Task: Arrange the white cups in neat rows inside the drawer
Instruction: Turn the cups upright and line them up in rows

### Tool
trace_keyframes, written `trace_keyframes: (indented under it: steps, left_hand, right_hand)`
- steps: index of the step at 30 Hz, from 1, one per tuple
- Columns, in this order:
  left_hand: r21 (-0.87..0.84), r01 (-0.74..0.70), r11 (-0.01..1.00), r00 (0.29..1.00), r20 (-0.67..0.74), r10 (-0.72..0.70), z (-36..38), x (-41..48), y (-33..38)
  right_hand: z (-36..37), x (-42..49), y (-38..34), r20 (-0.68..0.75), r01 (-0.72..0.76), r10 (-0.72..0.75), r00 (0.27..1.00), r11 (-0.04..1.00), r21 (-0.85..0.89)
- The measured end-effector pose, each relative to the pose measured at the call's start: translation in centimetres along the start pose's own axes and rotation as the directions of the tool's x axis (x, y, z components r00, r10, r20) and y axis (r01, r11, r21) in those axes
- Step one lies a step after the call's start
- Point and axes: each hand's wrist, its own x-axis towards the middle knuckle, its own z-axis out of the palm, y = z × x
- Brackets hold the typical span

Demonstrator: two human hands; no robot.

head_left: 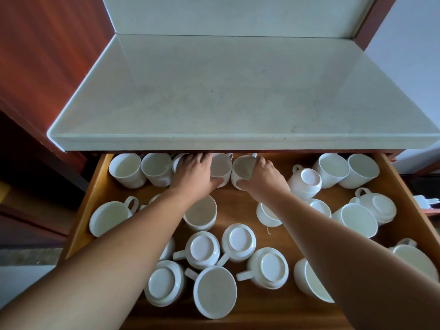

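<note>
Two hands in drawer [395, 186] | left hand [194, 172] wraps upright cup [220, 169] | right hand [263, 175] wraps neighbouring cup [242, 170]

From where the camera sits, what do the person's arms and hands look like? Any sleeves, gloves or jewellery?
Both arms are bare all the way to the picture's lower edge, with no sleeve in view. The left hand and right hand wear no gloves, and no watch, bracelet or ring shows on either. The fingertips of the left hand are partly hidden under the counter edge, so I cannot check those.
</note>
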Motion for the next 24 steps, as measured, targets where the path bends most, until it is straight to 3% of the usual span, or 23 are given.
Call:
trace_keyframes:
  steps: [13, 24]
  left_hand:
    - [0.020, 0.017, 1.000, 0.999, -0.030, -0.016, 0.4, 0.0, 0.2]
    - [0.004, 0.022, 1.000, 1.000, -0.012, -0.022, 0.5, 0.0, 0.3]
  right_hand:
    - [0.0, 0.5, 0.0, -0.025, -0.002, 0.003, 1.000, 1.000, 0.027]
    - [-1.3, 0.4, 0.3, 0.072, 0.031, -0.030, 0.997, 0.999, -0.007]
